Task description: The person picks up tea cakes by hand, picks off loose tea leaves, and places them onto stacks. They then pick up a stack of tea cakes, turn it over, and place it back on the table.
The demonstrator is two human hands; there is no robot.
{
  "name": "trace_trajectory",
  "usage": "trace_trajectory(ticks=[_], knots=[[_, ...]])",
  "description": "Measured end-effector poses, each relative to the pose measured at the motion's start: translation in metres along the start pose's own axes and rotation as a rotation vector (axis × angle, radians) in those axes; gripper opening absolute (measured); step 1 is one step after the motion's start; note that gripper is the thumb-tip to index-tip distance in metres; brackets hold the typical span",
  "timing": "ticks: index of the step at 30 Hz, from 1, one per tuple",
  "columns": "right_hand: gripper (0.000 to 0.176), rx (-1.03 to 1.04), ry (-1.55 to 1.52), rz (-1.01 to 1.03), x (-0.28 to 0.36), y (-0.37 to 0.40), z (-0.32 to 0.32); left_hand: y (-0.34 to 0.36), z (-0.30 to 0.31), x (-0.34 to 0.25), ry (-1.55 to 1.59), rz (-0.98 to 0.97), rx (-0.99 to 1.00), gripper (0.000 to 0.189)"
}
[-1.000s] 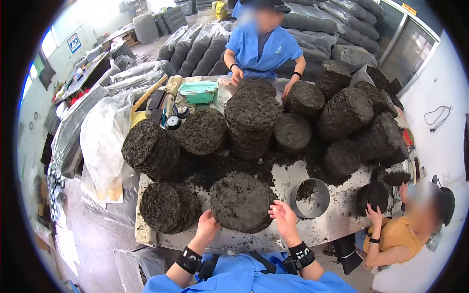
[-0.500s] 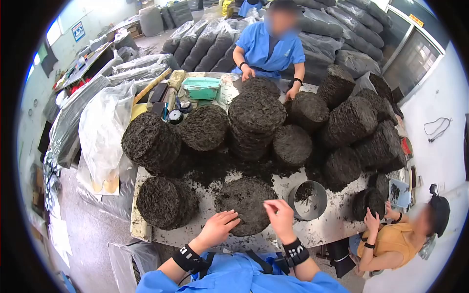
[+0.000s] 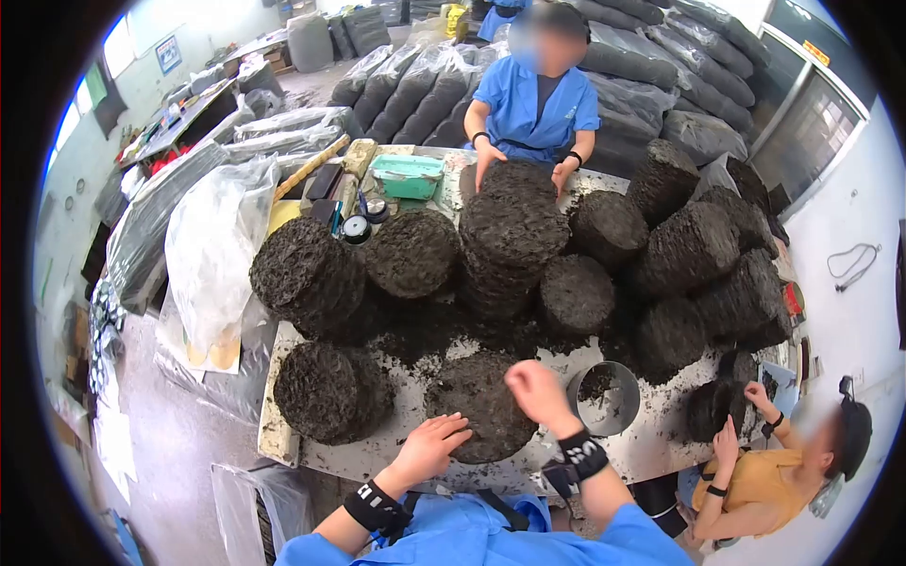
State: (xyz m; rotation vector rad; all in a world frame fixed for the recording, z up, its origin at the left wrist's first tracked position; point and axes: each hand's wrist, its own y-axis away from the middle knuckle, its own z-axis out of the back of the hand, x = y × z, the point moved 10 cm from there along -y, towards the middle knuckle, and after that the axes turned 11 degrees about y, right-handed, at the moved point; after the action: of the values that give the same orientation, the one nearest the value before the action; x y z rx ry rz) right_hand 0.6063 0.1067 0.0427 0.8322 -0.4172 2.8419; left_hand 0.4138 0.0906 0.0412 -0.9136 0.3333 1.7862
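A dark, fibrous round cake, like pressed dried leaf or seaweed, lies flat on the table in front of me. My left hand rests at its lower left edge, fingers stretched out flat. Over the cake's upper right edge is my right hand, its fingers curled together; whatever they pinch, if anything, is hidden. A metal ring stands just right of that hand, with dark crumbs inside. Left of the cake lies a stack of similar dark cakes.
More dark stacks fill the table's far half, with crumbs scattered around. A green plastic box sits beyond. One co-worker handles a stack opposite; another holds cakes at right. Plastic-wrapped bundles stand at left.
The view has shifted slightly. My right hand has lifted a little toward the cake's far edge and its fingers are more curled. The left hand stays at the cake's edge.
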Motion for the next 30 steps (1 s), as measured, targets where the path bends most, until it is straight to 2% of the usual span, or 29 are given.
trace_trajectory(ticks=[2, 4, 5, 7, 8, 10, 11, 13, 16, 17, 20, 21, 22, 25, 27, 28, 30], knots=[[0.013, -0.09, -0.139, -0.481, -0.075, 0.04, 0.038, 0.0, 0.005, 0.002, 0.038, 0.017, -0.013, 0.052], [0.018, -0.235, 0.068, -0.541, -0.154, 0.094, 0.055, 0.001, 0.006, 0.001, 0.073, 0.009, -0.005, 0.053], [0.018, -0.242, 0.073, -0.551, -0.156, 0.116, 0.056, 0.0, 0.006, 0.0, 0.087, 0.009, -0.005, 0.054], [0.019, -0.117, 0.549, -0.401, -0.137, 0.13, 0.061, -0.006, 0.006, -0.002, 0.107, 0.0, -0.002, 0.054], [0.021, -0.161, 0.398, -0.366, -0.126, 0.134, 0.055, -0.007, 0.007, -0.002, 0.1, 0.007, 0.0, 0.055], [0.027, -0.074, -0.161, -0.615, -0.113, 0.136, 0.021, -0.006, 0.006, -0.007, 0.099, 0.012, 0.028, 0.056], [0.027, -0.088, -0.167, -0.63, -0.093, 0.131, 0.015, -0.008, 0.023, -0.009, 0.136, 0.016, -0.087, 0.056], [0.032, -0.144, -0.235, -0.621, -0.062, 0.121, 0.008, -0.002, 0.06, -0.008, 0.221, 0.066, -0.379, 0.057], [0.032, -0.21, -0.101, -0.564, -0.053, 0.119, 0.009, 0.022, 0.097, 0.011, 0.523, 0.301, -0.8, 0.026], [0.031, -0.231, -0.063, -0.518, -0.052, 0.119, 0.009, 0.018, 0.102, 0.013, 0.629, 0.302, -0.862, 0.022], [0.031, -0.226, 0.071, -0.444, -0.052, 0.115, 0.012, 0.038, 0.037, 0.089, 0.908, 0.603, -0.726, 0.041], [0.029, -0.224, 0.025, -0.459, -0.052, 0.114, 0.013, 0.053, 0.025, 0.105, 0.724, 0.683, -0.757, 0.047], [0.029, -0.221, 0.028, -0.46, -0.05, 0.112, 0.014, 0.051, 0.018, 0.103, 0.866, 0.661, -0.725, 0.048], [0.024, -0.172, -0.047, -0.544, -0.048, 0.109, 0.015, 0.061, 0.011, 0.11, 0.835, 0.665, -0.787, 0.044], [0.022, -0.269, 0.118, -0.36, -0.019, 0.094, 0.033, 0.055, 0.007, 0.106, 0.971, 0.658, -0.715, 0.037], [0.022, -0.261, 0.118, -0.351, -0.015, 0.089, 0.031, 0.055, 0.015, 0.101, 0.973, 0.661, -0.726, 0.037], [0.018, -0.117, 0.018, -0.383, -0.015, 0.08, 0.013, 0.059, 0.032, 0.095, 1.188, 0.588, -0.92, 0.026]])
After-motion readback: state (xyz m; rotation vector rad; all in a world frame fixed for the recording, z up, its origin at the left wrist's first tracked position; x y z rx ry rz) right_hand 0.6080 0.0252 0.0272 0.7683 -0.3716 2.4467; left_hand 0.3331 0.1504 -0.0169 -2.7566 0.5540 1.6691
